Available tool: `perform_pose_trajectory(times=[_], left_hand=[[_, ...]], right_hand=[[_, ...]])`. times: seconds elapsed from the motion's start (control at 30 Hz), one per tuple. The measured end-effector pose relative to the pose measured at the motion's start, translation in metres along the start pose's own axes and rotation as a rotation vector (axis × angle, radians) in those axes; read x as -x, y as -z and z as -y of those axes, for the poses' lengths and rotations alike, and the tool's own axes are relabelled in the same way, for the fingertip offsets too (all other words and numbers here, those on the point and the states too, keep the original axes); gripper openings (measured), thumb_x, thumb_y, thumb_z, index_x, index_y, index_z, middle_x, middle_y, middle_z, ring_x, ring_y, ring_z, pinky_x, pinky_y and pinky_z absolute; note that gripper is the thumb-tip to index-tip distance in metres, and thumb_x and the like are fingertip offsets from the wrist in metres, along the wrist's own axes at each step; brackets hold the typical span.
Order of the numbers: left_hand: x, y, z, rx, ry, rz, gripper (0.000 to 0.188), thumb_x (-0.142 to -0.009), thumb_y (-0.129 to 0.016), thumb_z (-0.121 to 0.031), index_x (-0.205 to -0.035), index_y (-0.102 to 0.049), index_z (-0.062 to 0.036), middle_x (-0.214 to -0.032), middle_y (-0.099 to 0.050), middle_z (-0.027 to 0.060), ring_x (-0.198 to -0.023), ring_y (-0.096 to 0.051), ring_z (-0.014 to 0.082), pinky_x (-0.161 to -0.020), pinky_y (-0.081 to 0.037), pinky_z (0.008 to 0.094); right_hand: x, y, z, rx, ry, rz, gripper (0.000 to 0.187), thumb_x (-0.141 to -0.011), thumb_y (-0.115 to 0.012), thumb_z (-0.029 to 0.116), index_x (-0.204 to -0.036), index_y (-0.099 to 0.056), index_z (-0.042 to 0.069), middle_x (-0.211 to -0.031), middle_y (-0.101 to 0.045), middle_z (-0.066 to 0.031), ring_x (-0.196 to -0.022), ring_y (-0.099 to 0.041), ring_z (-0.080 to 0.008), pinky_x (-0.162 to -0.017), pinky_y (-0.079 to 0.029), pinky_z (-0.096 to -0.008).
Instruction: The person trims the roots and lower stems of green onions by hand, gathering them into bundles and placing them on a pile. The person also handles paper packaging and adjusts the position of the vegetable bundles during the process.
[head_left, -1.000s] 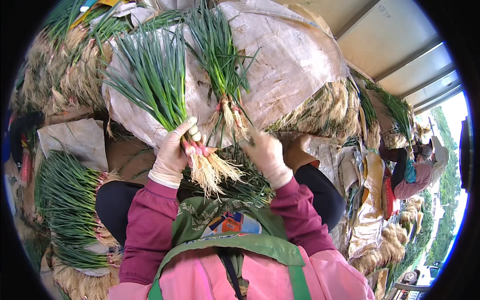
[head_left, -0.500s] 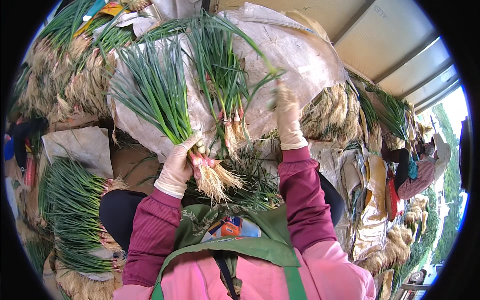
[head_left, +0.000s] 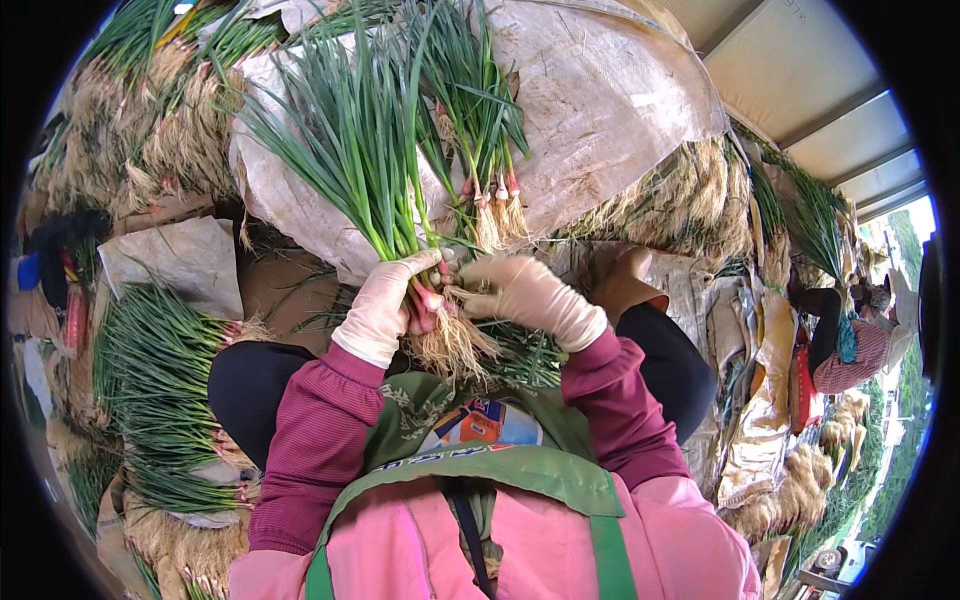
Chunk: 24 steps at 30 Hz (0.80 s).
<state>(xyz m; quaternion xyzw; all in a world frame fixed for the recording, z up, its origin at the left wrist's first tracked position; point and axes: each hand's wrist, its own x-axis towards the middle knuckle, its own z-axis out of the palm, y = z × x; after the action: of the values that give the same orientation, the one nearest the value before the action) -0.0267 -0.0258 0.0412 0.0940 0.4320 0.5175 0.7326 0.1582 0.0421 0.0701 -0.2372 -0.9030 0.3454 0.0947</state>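
Note:
My gloved left hand (head_left: 382, 308) is closed around a bunch of spring onions (head_left: 352, 150), just above their pinkish bulbs. The green leaves fan away from me and the pale roots hang toward my lap. Beside those bulbs is my gloved right hand (head_left: 530, 298), slightly blurred, its thumb and fingers apart and no stalk visible between them. Its fingertips are close to the bunch; I cannot tell whether they touch it. A smaller group of spring onions (head_left: 478, 110) lies on the pale sheet (head_left: 610, 110) in front of me, roots toward me.
Spring onions (head_left: 165, 390) are stacked at my left. More rooty bundles (head_left: 190, 140) lie at the far left and behind the sheet's right edge (head_left: 690, 200). Folded sacks (head_left: 755, 410) lie at my right. Farther right sits another person (head_left: 850, 355) in a checked top.
My right hand has come down and left from above the sheet to the bulbs in my left hand. The single stalk it held is no longer seen apart from the bunch.

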Motion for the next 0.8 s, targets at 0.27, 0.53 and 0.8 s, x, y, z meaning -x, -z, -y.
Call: perform_pose_trajectory(times=[0.27, 0.53, 0.8], left_hand=[[-0.006, 0.003, 0.006, -0.046, -0.04, -0.036, 0.016, -0.08, -0.052, -0.014, -0.077, -0.056, 0.0014, -0.067, -0.056, 0.01, -0.054, -0.053, 0.0195, -0.046, -0.046, 0.033], [-0.001, 0.004, 0.003, 0.003, -0.026, 0.061, 0.022, -0.08, -0.053, -0.014, -0.092, -0.057, 0.0041, -0.073, -0.057, 0.0088, -0.064, -0.053, 0.0157, -0.06, -0.046, 0.0273], [-0.023, -0.002, 0.016, 0.054, -0.01, 0.148, 0.024, -0.082, -0.054, -0.015, -0.098, -0.057, 0.0018, -0.077, -0.059, 0.007, -0.062, -0.055, 0.0158, -0.049, -0.045, 0.0255]], right_hand=[[-0.06, -0.042, -0.033, 0.056, 0.102, -0.388, 0.031, -0.083, -0.048, 0.031, -0.097, -0.057, 0.005, -0.086, -0.056, -0.0176, -0.08, -0.054, -0.0326, -0.073, -0.043, -0.0365], [0.002, 0.017, -0.072, 0.455, -0.512, -0.365, 0.023, -0.079, -0.051, 0.025, -0.07, -0.058, 0.005, -0.073, -0.058, -0.0139, -0.07, -0.058, -0.0303, -0.062, -0.047, -0.0383], [0.011, -0.016, 0.001, -0.303, -0.429, -0.404, 0.038, -0.079, -0.055, 0.04, -0.086, -0.058, 0.003, -0.073, -0.06, -0.0158, -0.069, -0.058, -0.0318, -0.062, -0.046, -0.0344]])
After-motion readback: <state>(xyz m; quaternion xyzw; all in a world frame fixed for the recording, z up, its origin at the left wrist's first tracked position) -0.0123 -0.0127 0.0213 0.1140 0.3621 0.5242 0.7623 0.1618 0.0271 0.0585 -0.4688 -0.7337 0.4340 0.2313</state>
